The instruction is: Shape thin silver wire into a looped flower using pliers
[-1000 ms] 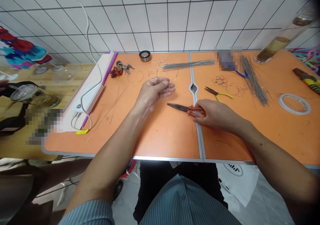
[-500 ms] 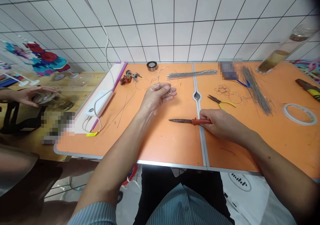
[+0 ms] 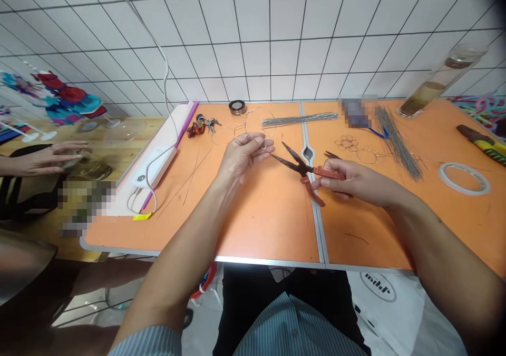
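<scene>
My left hand (image 3: 242,157) pinches a thin wire form of joined loops (image 3: 253,125) between thumb and fingers, above the orange table (image 3: 269,229). My right hand (image 3: 348,181) holds long-nose pliers with red handles (image 3: 326,172), lifted off the table. The dark steel jaws (image 3: 288,158) stand open and point up and left, towards my left hand. They do not touch the wire. The pliers' handles are spread apart, and one passes under my fingers.
Straight wire bundles (image 3: 299,119), a small wire flower (image 3: 347,144), yellow-handled pliers (image 3: 331,155), a tape roll (image 3: 464,178) and keys (image 3: 202,126) lie on the table. A co-worker's hand (image 3: 45,158) is at the far left, beside a glass jar (image 3: 89,169).
My right hand has lifted the red-handled pliers off the table and turned them. Their jaws and handles have opened. The co-worker's hand has moved slightly.
</scene>
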`<action>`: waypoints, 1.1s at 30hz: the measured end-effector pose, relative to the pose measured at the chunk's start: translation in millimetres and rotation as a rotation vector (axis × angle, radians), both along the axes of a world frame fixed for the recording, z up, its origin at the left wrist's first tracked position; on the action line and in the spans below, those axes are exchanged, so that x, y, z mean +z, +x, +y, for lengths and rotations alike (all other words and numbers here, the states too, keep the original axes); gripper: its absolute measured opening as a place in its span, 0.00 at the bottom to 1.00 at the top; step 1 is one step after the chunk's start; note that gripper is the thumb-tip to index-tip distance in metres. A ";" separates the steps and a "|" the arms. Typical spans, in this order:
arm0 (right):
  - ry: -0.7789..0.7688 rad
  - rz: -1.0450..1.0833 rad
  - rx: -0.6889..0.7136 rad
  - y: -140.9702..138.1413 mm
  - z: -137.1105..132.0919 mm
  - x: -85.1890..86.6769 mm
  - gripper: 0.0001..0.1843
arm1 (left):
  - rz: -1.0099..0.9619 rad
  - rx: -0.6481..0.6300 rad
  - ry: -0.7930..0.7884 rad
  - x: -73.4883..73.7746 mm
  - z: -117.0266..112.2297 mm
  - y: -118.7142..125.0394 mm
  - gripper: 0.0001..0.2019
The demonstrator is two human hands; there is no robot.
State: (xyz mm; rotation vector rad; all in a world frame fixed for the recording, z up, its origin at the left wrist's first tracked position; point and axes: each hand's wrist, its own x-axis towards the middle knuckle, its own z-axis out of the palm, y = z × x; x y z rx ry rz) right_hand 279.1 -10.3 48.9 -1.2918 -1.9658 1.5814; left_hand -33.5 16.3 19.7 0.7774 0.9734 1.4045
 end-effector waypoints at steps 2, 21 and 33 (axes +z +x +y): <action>-0.083 0.088 -0.033 -0.5 1.6 -4.8 0.25 | 0.001 0.000 -0.003 1.1 -0.5 0.6 0.07; -0.117 -0.113 -0.005 -10.7 8.7 -16.2 0.16 | 0.025 0.037 -0.014 11.4 -12.7 9.2 0.10; 0.652 -0.612 -0.050 -37.4 -19.6 -20.6 0.15 | 0.079 -0.081 -0.027 -4.6 -27.6 30.7 0.18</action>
